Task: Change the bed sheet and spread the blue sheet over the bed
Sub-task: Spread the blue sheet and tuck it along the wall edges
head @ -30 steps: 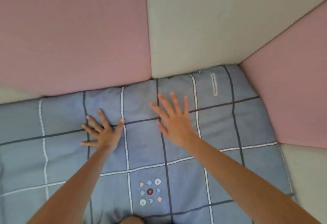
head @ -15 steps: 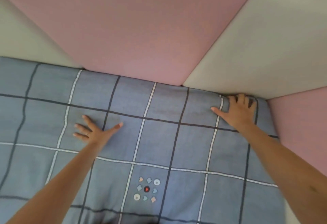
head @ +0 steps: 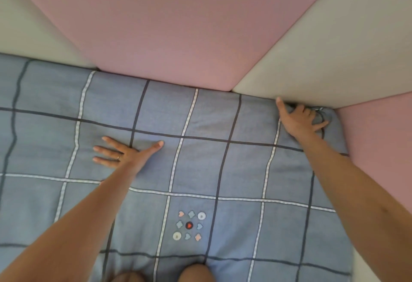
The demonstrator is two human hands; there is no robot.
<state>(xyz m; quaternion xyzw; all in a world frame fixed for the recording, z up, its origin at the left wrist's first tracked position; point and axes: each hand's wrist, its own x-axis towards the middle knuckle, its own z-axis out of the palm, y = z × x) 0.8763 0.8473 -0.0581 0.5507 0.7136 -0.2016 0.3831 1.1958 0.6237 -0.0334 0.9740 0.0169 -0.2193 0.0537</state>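
Note:
The blue sheet (head: 200,161), checked with dark and white lines and a small patch of coloured shapes, lies over the bed and fills the lower view. My left hand (head: 124,153) rests flat on it, fingers spread, left of centre. My right hand (head: 301,120) is at the sheet's far right corner, where the padded walls meet. Its fingers curl into the bunched fabric there and grip the corner; the fingertips are partly hidden in the gap.
Pink padded panels (head: 169,25) and cream ones (head: 323,54) wall the bed along the far side, and another pink panel (head: 379,152) stands at the right. My knees (head: 196,272) show at the bottom edge on the sheet.
My right hand went from flat near the middle to the far right corner and has closed its fingers on the fabric there. The left hand stayed flat. The view swung left.

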